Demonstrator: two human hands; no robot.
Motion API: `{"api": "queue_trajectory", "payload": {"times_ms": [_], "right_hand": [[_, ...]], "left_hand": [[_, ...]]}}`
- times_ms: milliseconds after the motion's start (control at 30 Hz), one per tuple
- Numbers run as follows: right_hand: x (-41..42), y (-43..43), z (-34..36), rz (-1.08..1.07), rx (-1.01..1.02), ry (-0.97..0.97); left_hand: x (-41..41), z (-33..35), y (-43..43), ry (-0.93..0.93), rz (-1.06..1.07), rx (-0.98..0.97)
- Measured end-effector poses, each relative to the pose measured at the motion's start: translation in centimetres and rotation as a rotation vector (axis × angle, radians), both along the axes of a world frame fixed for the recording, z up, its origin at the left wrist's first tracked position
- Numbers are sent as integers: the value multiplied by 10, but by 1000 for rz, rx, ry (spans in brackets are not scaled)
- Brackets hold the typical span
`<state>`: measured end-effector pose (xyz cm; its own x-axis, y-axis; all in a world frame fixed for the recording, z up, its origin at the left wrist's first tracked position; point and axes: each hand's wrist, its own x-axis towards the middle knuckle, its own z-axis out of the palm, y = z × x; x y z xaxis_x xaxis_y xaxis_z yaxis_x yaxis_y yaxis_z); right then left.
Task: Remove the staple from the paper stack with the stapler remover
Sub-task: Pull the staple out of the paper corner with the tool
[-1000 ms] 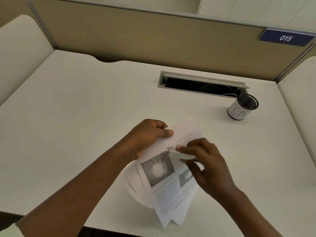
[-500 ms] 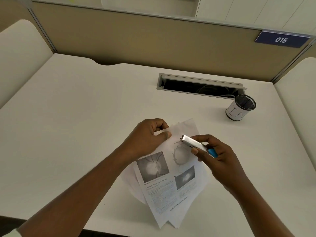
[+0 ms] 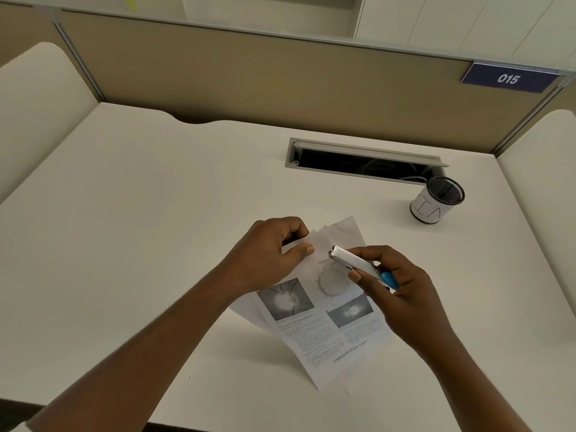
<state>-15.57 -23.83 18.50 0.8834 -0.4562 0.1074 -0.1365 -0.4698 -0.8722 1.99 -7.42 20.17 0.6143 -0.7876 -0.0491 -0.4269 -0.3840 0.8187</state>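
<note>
While left hand (image 3: 268, 254) pinches paper stack (image 3: 330, 307) | right hand (image 3: 402, 285) grips stapler remover (image 3: 358, 263), tip up-left

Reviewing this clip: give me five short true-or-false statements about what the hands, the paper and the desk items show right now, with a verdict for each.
1. The right hand holds the stapler remover. True.
2. The left hand lies flat on the desk, away from the paper stack. False: it pinches the stack's top corner.
3. The mesh cup lies tipped over. False: it stands upright.
4. The remover's metal tip points toward the stack's top corner. True.
5. The partition sign reads 051. False: it reads 015.
</note>
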Motion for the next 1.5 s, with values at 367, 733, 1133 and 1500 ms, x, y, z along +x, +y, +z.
{"api": "queue_trajectory", "payload": {"times_ms": [367, 733, 1133, 1500], "right_hand": [[-2, 3, 15, 10, -4, -35], [-3, 1, 16, -53, -101, -66], [2, 14, 12, -32, -396, -45], [8, 11, 13, 42, -544, -116]], "left_hand": [[-10, 6, -4, -262, 27, -104], [0, 12, -5, 59, 45, -38], [0, 25, -4, 566, 122, 10], [-1, 31, -7, 627, 118, 24]]}}
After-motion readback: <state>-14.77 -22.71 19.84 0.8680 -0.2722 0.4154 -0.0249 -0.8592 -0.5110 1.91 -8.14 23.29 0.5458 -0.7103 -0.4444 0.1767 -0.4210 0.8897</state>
